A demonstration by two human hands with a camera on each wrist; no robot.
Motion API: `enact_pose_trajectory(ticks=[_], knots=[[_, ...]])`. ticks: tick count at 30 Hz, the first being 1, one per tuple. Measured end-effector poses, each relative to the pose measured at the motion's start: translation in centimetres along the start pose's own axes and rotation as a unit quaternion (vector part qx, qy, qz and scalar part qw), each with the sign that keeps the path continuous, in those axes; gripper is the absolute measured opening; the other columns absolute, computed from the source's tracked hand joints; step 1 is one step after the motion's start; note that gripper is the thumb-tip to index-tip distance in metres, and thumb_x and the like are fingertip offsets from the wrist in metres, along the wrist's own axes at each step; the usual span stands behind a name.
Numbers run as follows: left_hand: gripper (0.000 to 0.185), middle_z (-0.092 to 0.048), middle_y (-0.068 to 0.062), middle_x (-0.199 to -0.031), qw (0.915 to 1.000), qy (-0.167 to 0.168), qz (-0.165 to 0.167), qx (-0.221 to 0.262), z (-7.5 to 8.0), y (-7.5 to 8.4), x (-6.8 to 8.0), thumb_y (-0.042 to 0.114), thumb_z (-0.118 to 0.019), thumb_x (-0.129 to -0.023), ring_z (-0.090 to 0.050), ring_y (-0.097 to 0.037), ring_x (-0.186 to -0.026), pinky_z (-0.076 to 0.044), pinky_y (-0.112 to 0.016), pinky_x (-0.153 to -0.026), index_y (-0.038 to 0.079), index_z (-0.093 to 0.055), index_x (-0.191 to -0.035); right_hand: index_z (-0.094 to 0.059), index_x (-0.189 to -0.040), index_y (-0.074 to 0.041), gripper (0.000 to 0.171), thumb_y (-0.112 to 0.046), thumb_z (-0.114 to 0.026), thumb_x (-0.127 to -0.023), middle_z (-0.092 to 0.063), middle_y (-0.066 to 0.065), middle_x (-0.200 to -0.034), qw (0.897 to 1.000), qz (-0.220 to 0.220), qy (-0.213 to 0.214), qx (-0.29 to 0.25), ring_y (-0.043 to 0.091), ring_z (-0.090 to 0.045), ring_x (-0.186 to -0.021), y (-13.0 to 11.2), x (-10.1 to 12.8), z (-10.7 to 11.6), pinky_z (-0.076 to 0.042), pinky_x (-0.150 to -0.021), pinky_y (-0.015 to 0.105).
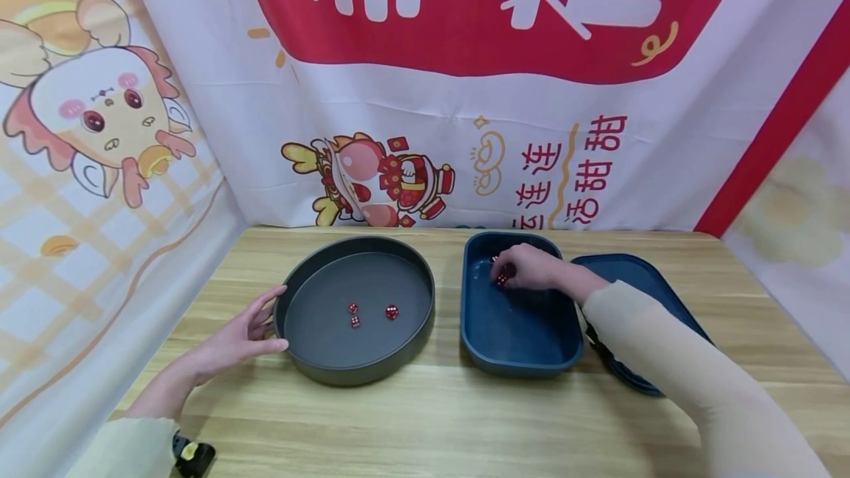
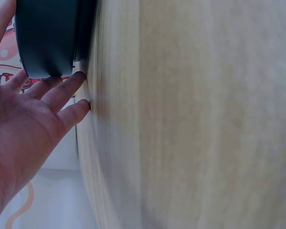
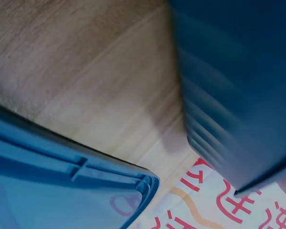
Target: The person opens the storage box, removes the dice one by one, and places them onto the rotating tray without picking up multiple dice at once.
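My left hand [image 1: 240, 334] rests against the left side of a round dark-grey pan [image 1: 312, 356], thumb and fingers spread. In the left wrist view, its fingers [image 2: 64, 93] touch the pan's outer wall [image 2: 47, 43]. Inside the pan lie three red dice, one [image 1: 392, 312] apart from the other two [image 1: 354, 315]. My right hand [image 1: 531, 267] reaches into a deep blue rectangular container [image 1: 521, 371], its curled fingers gripping at red dice [image 1: 501, 279] near the far left. How many it holds is hidden. The right wrist view shows mainly the container's outer wall [image 3: 238, 95].
A blue lid [image 1: 631, 275] lies right of the container, partly under my right forearm. Both vessels stand on a wooden table [image 1: 425, 426]. A printed cloth [image 1: 398, 109] hangs behind it, with further cloths at left and right.
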State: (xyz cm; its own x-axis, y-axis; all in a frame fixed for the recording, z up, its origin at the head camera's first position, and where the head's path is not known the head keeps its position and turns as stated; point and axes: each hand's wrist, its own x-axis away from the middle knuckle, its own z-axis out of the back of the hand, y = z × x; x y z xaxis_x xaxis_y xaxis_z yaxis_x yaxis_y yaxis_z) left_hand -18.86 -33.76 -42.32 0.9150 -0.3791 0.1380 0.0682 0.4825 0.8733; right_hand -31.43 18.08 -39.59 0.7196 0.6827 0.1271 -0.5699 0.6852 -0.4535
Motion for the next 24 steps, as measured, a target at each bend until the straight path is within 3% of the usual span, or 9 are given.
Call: enact_pose_trajectory(ticks=[10, 19, 24], knots=[[0.09, -0.007, -0.036, -0.154, 0.9999, 0.001, -0.008, -0.008, -0.2, 0.2, -0.3, 0.017, -0.07, -0.091, -0.022, -0.052, -0.136, -0.03, -0.06, -0.104, 0.012, -0.007, -0.156, -0.072, -0.107, -0.004, 0.02, 0.0, -0.07, -0.087, -0.069, 0.005, -0.105, 0.999, 0.012, 0.022, -0.021, 0.014, -0.064, -0.089, -0.8, 1.5, 1.8, -0.055, -0.08, 0.035], [0.091, -0.008, -0.036, -0.153, 1.0, 0.001, 0.0, -0.008, -0.1, 0.3, 0.0, 0.017, -0.07, -0.091, -0.023, -0.053, -0.135, -0.03, -0.061, -0.103, 0.016, -0.006, -0.157, -0.072, -0.11, -0.007, 0.023, 0.0, -0.069, -0.088, -0.068, 0.002, -0.1, 0.999, 0.019, 0.044, -0.026, 0.013, -0.061, -0.081, -2.5, 2.3, 3.6, -0.054, -0.065, 0.028], [0.092, -0.007, -0.035, -0.154, 1.0, 0.002, -0.002, -0.005, -0.1, 0.2, 0.1, 0.017, -0.07, -0.091, -0.021, -0.053, -0.136, -0.029, -0.061, -0.104, 0.015, -0.006, -0.157, -0.073, -0.109, -0.009, 0.021, -0.002, -0.07, -0.089, -0.068, -0.001, -0.101, 0.998, 0.045, 0.038, -0.009, 0.012, -0.061, -0.085, -4.3, 2.4, 4.2, -0.054, -0.075, 0.03]])
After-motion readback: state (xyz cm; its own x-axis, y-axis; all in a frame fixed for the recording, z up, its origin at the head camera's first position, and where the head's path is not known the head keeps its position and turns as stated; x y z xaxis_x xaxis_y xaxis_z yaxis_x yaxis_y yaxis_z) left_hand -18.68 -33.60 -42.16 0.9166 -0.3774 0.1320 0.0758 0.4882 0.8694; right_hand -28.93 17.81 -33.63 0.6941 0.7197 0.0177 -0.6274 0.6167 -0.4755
